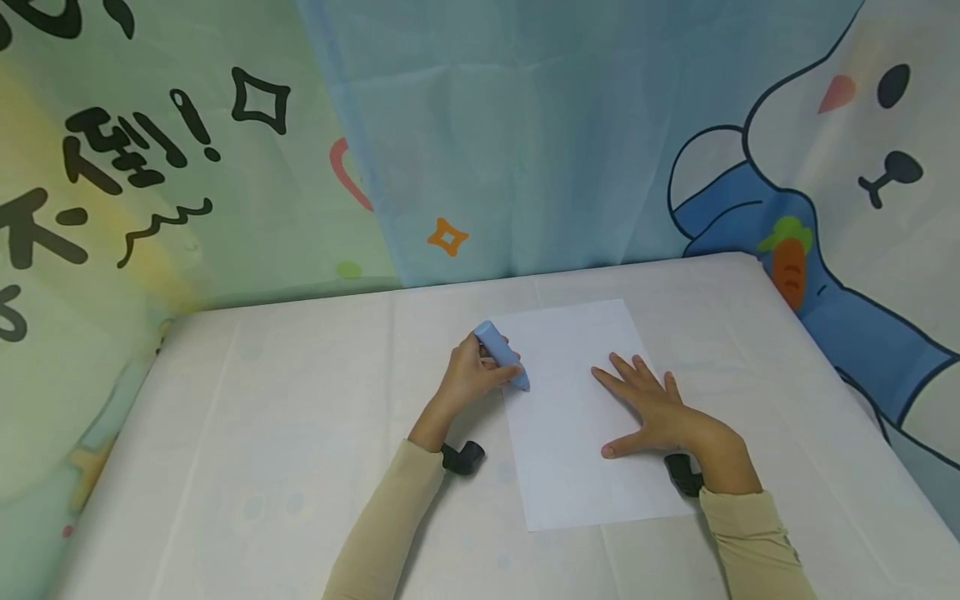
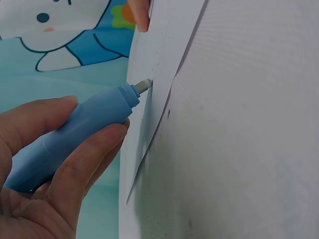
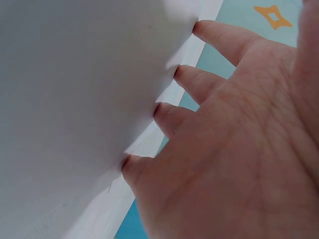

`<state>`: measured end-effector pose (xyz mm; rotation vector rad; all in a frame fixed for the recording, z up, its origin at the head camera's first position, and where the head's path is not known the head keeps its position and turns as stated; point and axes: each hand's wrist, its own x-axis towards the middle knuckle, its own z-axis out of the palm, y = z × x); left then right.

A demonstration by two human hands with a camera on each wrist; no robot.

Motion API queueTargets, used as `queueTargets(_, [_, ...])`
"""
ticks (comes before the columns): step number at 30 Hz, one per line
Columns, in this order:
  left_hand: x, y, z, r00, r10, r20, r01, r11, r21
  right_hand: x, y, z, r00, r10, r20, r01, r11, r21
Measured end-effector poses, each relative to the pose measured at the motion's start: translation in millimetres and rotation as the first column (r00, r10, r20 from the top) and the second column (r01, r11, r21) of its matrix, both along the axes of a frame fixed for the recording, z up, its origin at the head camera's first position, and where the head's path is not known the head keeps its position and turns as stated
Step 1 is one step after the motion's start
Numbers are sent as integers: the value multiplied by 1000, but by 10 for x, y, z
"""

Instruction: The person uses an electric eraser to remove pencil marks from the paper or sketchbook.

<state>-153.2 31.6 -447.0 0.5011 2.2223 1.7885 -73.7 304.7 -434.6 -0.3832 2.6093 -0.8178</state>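
Note:
Between its thumb and fingers, my left hand point(image 1: 471, 373) pinches a thick light-blue pen point(image 1: 501, 352) with a flat back end. Up close in the left wrist view, the pen point(image 2: 79, 127) has a stepped collar and a short greyish tip, which meets or nearly meets the left edge of a white sheet of paper point(image 2: 172, 45). Whether it is a marker or an eraser pen I cannot tell. On the right part of the paper point(image 1: 562, 467) my right hand point(image 1: 656, 412) rests with spread fingers. Its fingertips point(image 3: 164, 112) touch the sheet in the right wrist view.
A white cloth point(image 1: 300, 467) covers the table, whose back edge meets a printed curtain point(image 1: 525, 125) with a cartoon animal at the right. Dark wrist cameras sit at the left wrist point(image 1: 463, 458) and the right wrist point(image 1: 682, 475). The paper lies right of the table's middle.

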Motion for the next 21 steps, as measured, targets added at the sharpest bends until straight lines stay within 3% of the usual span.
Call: queueTargets(21, [23,7,37,996,-82,21,82,996,-18,-9,13,-3,1000,8,1,-8,1000,0])
